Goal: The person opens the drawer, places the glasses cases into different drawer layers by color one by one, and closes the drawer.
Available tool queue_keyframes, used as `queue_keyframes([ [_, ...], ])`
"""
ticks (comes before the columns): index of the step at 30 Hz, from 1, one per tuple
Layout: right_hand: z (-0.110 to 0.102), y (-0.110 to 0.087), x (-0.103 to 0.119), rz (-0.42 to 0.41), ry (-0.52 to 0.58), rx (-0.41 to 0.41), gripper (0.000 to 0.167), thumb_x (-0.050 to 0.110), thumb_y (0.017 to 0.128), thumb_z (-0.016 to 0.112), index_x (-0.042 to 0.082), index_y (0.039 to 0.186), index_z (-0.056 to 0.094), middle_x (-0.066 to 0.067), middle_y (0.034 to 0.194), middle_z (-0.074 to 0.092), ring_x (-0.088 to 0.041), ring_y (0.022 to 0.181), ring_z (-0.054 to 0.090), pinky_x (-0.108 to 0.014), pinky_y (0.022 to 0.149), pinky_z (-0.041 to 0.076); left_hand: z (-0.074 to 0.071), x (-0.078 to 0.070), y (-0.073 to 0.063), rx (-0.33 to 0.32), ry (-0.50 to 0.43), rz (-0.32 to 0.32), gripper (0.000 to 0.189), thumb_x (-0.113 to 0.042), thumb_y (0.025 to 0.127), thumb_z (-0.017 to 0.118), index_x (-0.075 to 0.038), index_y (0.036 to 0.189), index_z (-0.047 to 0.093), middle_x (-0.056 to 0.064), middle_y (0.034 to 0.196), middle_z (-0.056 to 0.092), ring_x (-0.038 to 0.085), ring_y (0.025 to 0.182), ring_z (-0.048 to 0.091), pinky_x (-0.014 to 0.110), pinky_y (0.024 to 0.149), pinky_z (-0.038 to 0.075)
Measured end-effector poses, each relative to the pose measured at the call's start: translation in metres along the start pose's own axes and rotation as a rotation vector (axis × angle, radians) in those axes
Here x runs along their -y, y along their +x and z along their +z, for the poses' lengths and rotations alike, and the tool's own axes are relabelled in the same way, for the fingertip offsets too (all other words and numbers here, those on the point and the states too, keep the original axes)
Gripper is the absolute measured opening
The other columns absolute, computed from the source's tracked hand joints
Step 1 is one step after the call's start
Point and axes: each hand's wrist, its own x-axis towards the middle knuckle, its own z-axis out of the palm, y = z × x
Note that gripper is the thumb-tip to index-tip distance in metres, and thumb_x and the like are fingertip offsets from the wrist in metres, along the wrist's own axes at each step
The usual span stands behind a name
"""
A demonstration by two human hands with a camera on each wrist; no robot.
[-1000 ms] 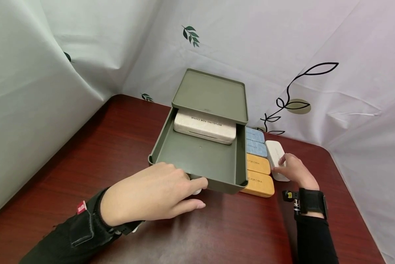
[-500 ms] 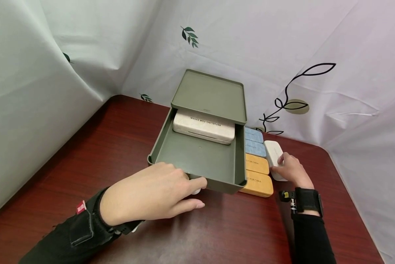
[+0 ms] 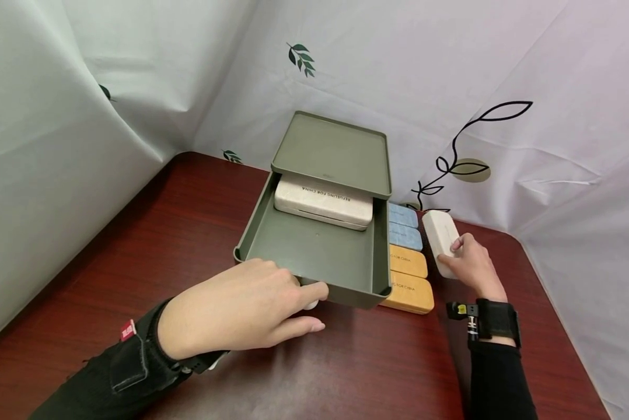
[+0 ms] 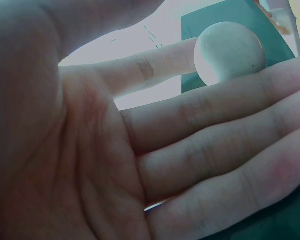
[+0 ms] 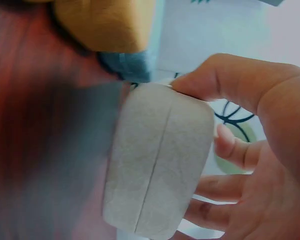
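In the head view my left hand is at the front of a pulled-out grey-green drawer. Its white round knob sits between the index and middle fingers, the others stretched out below. Inside the drawer, toward the back, lies a cream glasses case lettered "REFUELING FOR CHINA". Off to the right my right hand pinches the near end of a white glasses case, thumb on one side and fingers on the other. A seam runs along the case's edge in the right wrist view, and it is tilted above the table.
Two yellow cases and two blue cases lie in a row against the drawer unit's right side. The unit's flat top overhangs the drawer's back. White patterned cloth hangs behind the dark red table.
My right hand has lifted the white glasses case off the table and tipped it, moving it slightly toward the back. The left hand and the drawer stay as they were.
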Motion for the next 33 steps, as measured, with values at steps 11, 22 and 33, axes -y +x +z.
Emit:
queue_keyframes([
  [11, -0.02, -0.014, 0.035, -0.067, 0.178, -0.248, 0.039, 0.025, 0.088, 0.068, 0.0, 0.104, 0.043, -0.024, 0.125, 0.058, -0.031, 0.1, 0.056, -0.021, 0.069, 0.042, 0.001, 0.001, -0.001, 0.002, -0.008, -0.002, 0.03, -0.044, 0.093, 0.059, -0.019, 0.08, 0.047, -0.012, 0.051, 0.028, 0.004, 0.044, 0.025, 0.018, 0.043, 0.02],
  [22, -0.035, -0.032, 0.079, -0.115, 0.537, -0.431, 0.028, 0.009, 0.084, 0.072, 0.01, 0.093, 0.046, -0.005, 0.14, 0.055, 0.001, 0.102, 0.058, -0.009, 0.078, 0.046, 0.001, 0.001, 0.0, -0.001, 0.009, 0.004, 0.03, -0.044, 0.094, 0.058, -0.019, 0.082, 0.048, -0.012, 0.05, 0.029, 0.005, 0.043, 0.025, 0.018, 0.042, 0.02],
  [33, -0.043, -0.054, 0.1, -0.274, 0.685, -0.493, 0.031, -0.002, 0.081, 0.072, 0.004, 0.103, 0.051, -0.008, 0.141, 0.053, -0.011, 0.107, 0.062, -0.012, 0.08, 0.05, 0.001, 0.001, 0.0, 0.006, 0.018, 0.002, 0.03, -0.044, 0.094, 0.058, -0.019, 0.082, 0.047, -0.011, 0.049, 0.029, 0.005, 0.043, 0.024, 0.019, 0.042, 0.02],
])
